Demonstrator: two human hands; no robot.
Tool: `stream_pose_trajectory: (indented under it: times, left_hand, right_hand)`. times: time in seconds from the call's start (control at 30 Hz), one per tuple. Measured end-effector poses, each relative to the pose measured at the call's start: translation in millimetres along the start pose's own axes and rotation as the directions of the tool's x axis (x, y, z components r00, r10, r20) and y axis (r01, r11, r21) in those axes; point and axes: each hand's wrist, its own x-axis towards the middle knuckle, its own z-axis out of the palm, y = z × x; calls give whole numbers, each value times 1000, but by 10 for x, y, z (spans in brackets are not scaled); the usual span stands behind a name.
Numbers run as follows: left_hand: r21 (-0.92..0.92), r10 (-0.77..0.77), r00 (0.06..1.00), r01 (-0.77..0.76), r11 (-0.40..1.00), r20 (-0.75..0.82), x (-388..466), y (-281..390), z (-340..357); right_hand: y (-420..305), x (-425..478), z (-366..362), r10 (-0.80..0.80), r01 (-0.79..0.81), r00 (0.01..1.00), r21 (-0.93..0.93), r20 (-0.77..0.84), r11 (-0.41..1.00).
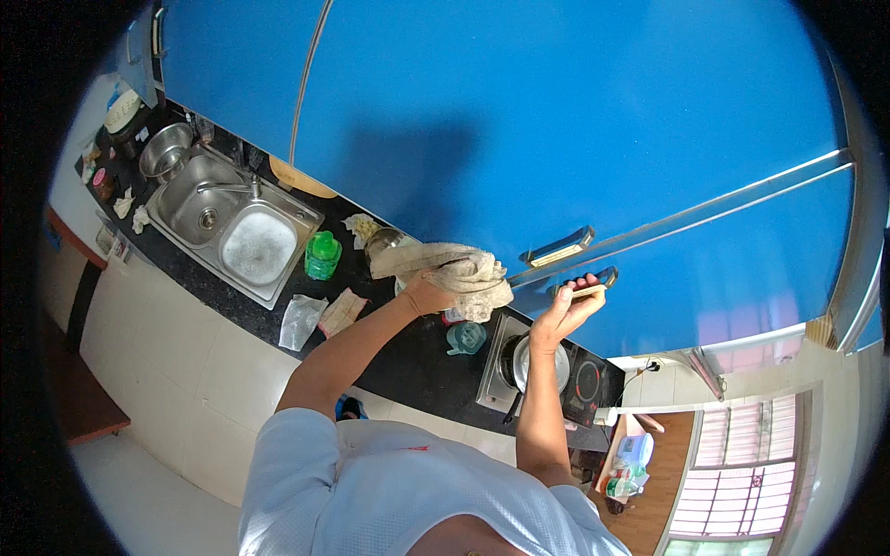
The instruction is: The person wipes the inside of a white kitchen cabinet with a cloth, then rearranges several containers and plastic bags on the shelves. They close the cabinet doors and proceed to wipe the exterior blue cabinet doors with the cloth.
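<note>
My left hand [427, 295] grips a bunched beige cloth [473, 278], which drapes over the fingers in front of the blue cabinet doors. To its right, my right hand [571, 309] has its fingers curled around the metal handle [603, 281] of the lower-right blue cabinet door [758, 257]. A second handle [558, 247] sits just above, on the large neighbouring blue door [556, 118]. Both doors look closed. The cloth partly hides the worktop and some items behind it.
Below runs a black worktop [410, 365] with a double steel sink [292, 274], a green container [323, 256], a plastic bag [302, 322], a folded cloth [343, 313] and a teal cup [466, 338]. A lidded pot [556, 368] stands on a hob beside an induction cooker [586, 386].
</note>
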Motion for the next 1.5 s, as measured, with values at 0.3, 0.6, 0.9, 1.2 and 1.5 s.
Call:
stream_pose_trajectory:
  times: [0.3, 0.6, 0.9, 1.2, 1.5]
  left_hand:
    - [-239, 186, 983, -179, 954, 7, 538, 313, -676]
    - [-38, 136, 955, -131, 991, 263, 47, 89, -775]
    - [-233, 118, 961, -178, 956, -249, 855, -51, -894]
    - [-63, -199, 928, 189, 980, -314, 91, 193, -825]
    - [-401, -478, 576, 267, 877, -663, 533, -476, -2347]
  right_hand:
    - [-67, -15, -107, 24, -31, 996, 81, 87, 996]
    - [-81, 54, -279, 31, -34, 984, 14, 176, 999]
    - [-114, 35, -251, 253, -250, 965, -54, 65, 967]
    - [-182, 176, -379, -27, 39, 996, -138, 91, 990]
    - [-1324, 942, 37, -618, 497, 785, -559, -38, 664]
